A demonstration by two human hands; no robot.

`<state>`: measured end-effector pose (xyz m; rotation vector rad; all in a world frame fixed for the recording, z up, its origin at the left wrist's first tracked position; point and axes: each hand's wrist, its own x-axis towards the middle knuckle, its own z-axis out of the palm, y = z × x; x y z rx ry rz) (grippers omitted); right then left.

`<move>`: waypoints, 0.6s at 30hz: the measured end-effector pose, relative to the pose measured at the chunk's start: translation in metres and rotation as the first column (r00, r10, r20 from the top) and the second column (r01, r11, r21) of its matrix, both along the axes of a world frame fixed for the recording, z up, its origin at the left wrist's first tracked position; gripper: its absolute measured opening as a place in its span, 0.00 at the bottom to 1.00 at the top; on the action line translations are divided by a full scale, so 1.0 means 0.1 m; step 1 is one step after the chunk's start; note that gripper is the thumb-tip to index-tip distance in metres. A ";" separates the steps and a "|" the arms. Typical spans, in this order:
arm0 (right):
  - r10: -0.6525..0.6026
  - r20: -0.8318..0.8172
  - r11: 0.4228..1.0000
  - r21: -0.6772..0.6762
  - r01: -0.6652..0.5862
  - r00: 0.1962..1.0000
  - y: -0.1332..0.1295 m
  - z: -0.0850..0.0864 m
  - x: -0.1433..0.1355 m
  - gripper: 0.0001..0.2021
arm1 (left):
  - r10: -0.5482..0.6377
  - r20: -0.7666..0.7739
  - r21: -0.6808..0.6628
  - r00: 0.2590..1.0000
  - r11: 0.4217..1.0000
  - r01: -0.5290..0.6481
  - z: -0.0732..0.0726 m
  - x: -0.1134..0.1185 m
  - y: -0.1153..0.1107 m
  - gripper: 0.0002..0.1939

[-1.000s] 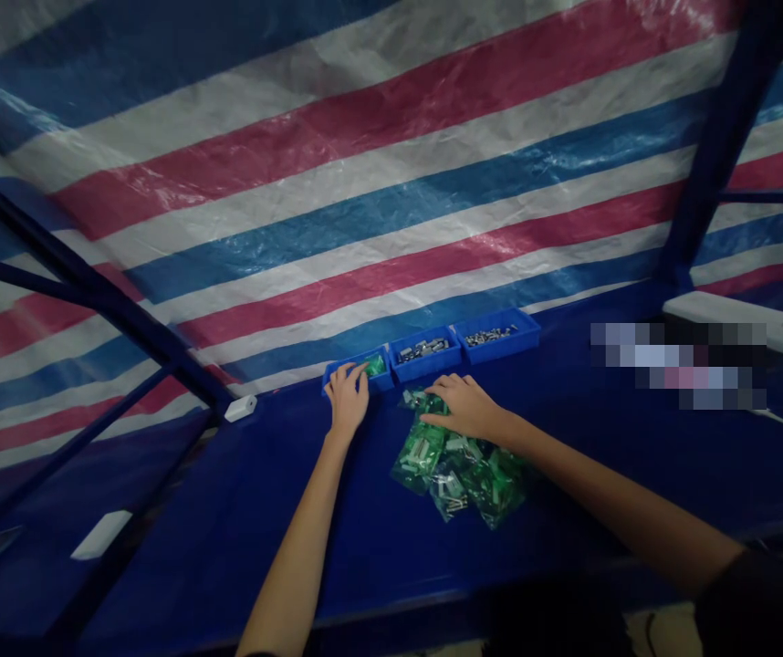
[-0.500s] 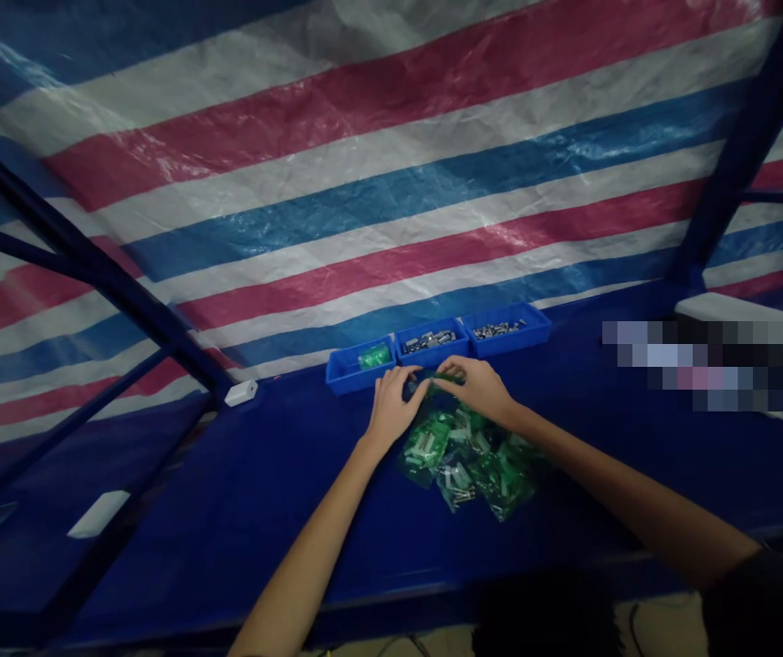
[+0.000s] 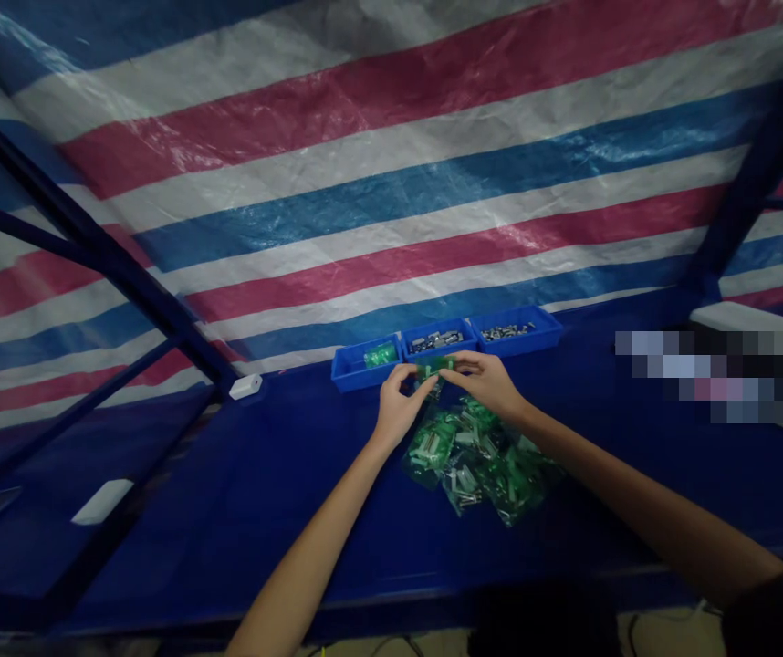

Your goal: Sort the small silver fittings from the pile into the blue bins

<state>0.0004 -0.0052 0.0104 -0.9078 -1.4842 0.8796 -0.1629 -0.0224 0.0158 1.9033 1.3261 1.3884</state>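
My left hand (image 3: 398, 411) and right hand (image 3: 491, 388) both pinch small green bag (image 3: 436, 367), just beyond bag pile (image 3: 474, 461). Farther behind pile, three blue trays (image 3: 441, 351): leftmost holds green stuff (image 3: 381, 355), others metal parts (image 3: 436, 341).

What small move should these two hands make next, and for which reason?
I would perhaps draw the left hand and right hand slightly apart, to spread the small greenish see-through plastic packet between them. Both hands pinch it from opposite sides, close together, and I cannot tell at this size whether it is open.
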 end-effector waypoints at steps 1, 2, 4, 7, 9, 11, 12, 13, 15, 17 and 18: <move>-0.033 0.033 0.999 0.033 0.032 0.999 -0.01 0.00 0.01 0.13 | 0.011 -0.004 0.017 1.000 1.000 -0.011 0.01 -0.01 0.00 0.13; -0.060 0.069 0.996 0.067 0.056 0.996 -0.02 0.01 0.02 0.13 | 0.020 -0.003 0.037 1.000 0.999 -0.020 0.02 -0.01 0.00 0.14; -0.095 0.122 0.990 0.116 0.081 0.988 -0.04 0.02 0.02 0.12 | 0.030 -0.001 0.075 1.000 0.997 -0.030 0.03 -0.03 0.00 0.13; -0.083 0.125 0.993 0.100 0.071 0.989 -0.07 0.03 0.00 0.14 | 0.043 -0.008 0.103 0.999 0.994 -0.041 0.04 -0.05 0.01 0.10; -0.036 0.125 0.997 0.078 0.027 0.991 -0.08 0.03 -0.02 0.15 | 0.044 0.001 0.098 0.999 0.994 -0.043 0.04 -0.07 0.02 0.09; 0.005 0.142 0.996 0.088 -0.018 0.990 -0.09 0.04 -0.02 0.13 | 0.051 0.020 0.107 0.998 0.993 -0.053 0.04 -0.08 0.02 0.08; 0.009 0.151 0.994 0.104 -0.025 0.988 -0.09 0.04 -0.01 0.12 | 0.058 0.025 0.125 0.998 0.990 -0.061 0.05 -0.08 0.02 0.08; -0.002 0.157 0.991 0.129 -0.019 0.988 -0.09 0.05 0.00 0.10 | 0.066 0.019 0.155 0.998 0.986 -0.068 0.05 -0.08 0.01 0.07; -0.055 0.166 0.980 0.197 0.021 0.985 -0.10 0.07 0.02 0.06 | 0.085 -0.045 0.234 0.995 0.969 -0.073 0.07 -0.08 -0.02 0.05; -0.125 0.171 0.961 0.267 0.077 0.977 -0.11 0.09 0.04 0.05 | 0.117 -0.143 0.305 0.983 0.950 -0.069 0.08 -0.06 -0.06 0.05; -0.153 0.171 0.953 0.286 0.099 0.973 -0.11 0.09 0.05 0.05 | 0.129 -0.183 0.323 0.974 0.944 -0.064 0.09 -0.05 -0.07 0.05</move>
